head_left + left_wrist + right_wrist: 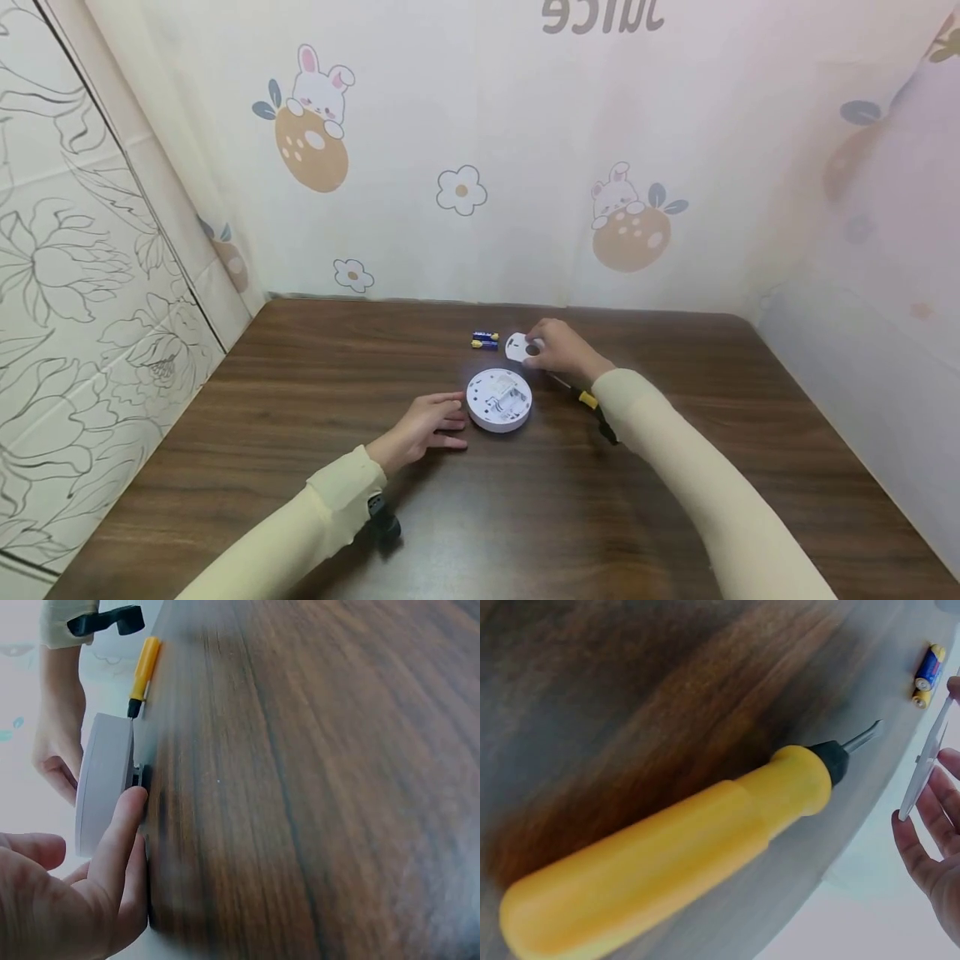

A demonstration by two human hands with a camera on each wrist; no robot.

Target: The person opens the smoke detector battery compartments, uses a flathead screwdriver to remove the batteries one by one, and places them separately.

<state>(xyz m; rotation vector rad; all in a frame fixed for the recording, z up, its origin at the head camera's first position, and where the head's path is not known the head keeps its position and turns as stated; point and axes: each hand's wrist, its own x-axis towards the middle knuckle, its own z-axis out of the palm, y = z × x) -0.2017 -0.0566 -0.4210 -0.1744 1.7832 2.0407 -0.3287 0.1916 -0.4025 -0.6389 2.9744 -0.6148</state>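
Note:
In the head view a round white device [487,388] lies on the table, its open battery compartment facing up. My left hand [423,427] is at its left side with fingers fairly straight. In the left wrist view, fingertips touch the device's edge [105,776]. Behind and right of it, my right hand [566,348] pinches a flat white plate [515,347] with a hole in it. The right wrist view shows this plate [927,759] edge-on between thumb and fingers, raised off the table.
Two blue-and-yellow batteries [485,341] lie left of the plate. A yellow-handled screwdriver [652,862] lies on the table under the right forearm. The brown wooden table [300,358] meets a patterned curtain [405,167] at the back.

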